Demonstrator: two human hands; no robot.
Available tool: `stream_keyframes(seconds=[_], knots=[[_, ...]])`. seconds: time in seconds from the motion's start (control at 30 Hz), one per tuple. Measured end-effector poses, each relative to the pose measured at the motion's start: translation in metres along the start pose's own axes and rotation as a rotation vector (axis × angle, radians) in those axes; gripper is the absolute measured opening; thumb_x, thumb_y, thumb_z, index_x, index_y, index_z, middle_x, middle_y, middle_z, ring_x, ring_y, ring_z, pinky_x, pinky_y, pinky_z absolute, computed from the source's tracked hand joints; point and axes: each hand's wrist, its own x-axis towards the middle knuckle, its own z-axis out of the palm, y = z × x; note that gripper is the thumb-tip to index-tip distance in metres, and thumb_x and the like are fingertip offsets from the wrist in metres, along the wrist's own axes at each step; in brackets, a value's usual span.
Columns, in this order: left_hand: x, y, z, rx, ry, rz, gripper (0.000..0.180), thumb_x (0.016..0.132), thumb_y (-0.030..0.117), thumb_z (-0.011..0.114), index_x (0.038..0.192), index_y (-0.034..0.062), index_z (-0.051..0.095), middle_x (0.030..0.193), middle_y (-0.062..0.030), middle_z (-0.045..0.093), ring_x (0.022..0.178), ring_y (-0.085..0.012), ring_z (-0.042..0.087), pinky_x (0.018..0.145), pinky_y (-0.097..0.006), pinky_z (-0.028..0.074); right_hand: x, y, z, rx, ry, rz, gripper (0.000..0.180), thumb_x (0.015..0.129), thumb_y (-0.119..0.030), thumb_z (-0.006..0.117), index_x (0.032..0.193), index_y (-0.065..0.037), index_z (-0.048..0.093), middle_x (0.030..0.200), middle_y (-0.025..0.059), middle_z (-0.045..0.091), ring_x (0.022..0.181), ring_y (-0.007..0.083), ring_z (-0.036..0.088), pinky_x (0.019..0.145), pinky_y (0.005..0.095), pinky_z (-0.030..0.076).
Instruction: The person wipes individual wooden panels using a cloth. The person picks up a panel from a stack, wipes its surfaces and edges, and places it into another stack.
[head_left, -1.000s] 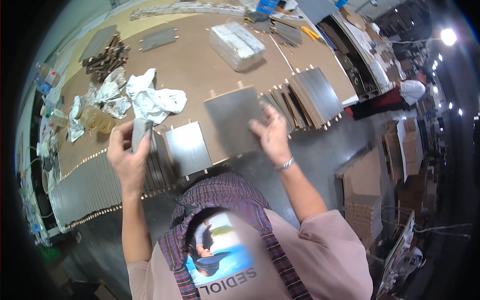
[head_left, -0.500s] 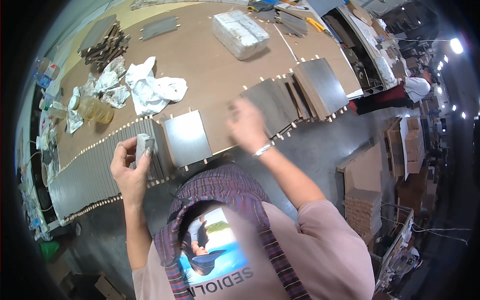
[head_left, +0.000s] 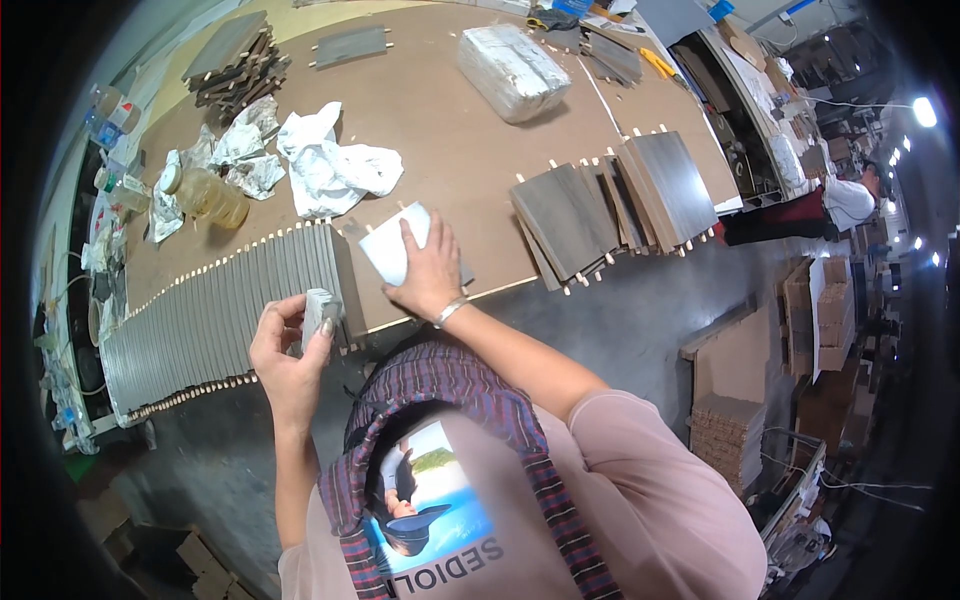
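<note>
My left hand is closed around a small grey pad, held upright beside the near end of a long row of panels. That row of grey-brown wooden panels stands on edge, with pale dowels sticking out along both sides. My right hand lies over a single panel with a shiny light face, thumb at one edge and fingers across it. The panel sits turned at an angle on the table, and my hand hides much of it. Farther right, a leaning group of dowelled panels stands near the table edge.
Crumpled white cloth and a jar of yellowish liquid lie beyond the row. A wrapped block and a panel stack sit at the back of the brown table. Another person is at far right.
My right hand has moved left from the leaning panels onto the single panel, which is now turned at an angle. My left hand still holds the grey pad. The whole view has shifted slightly.
</note>
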Motion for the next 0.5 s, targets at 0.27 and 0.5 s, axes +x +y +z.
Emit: stream_keyframes(seconds=[0.27, 0.5], knots=[[0.0, 0.012, 0.021, -0.557, -0.267, -0.135, 0.048, 0.079, 0.029, 0.069, 0.114, -0.0035, 0.059, 0.111, -0.009, 0.062, 0.096, -0.0139, 0.06, 0.081, -0.028, 0.049, -0.006, 0.044, -0.061, 1.541, -0.344, 0.222, 0.09, 0.076, -0.018, 0.076, 0.147, -0.006, 0.023, 0.128, 0.0159, 0.052, 0.117, 0.022, 0.053, 0.096, 0.0328, 0.047], [0.01, 0.023, 0.049, -0.883, -0.437, -0.305, 0.043, 0.085, 0.022, 0.068, 0.117, -0.0049, 0.058, 0.129, -0.0167, 0.056, 0.109, -0.0206, 0.06, 0.093, -0.037, 0.052, -0.041, 0.016, -0.077, 1.999, -0.609, 0.356, 0.063, 0.085, -0.031, 0.07, 0.137, -0.007, 0.044, 0.111, 0.0084, 0.062, 0.103, 0.0213, 0.061, 0.088, 0.0395, 0.052]])
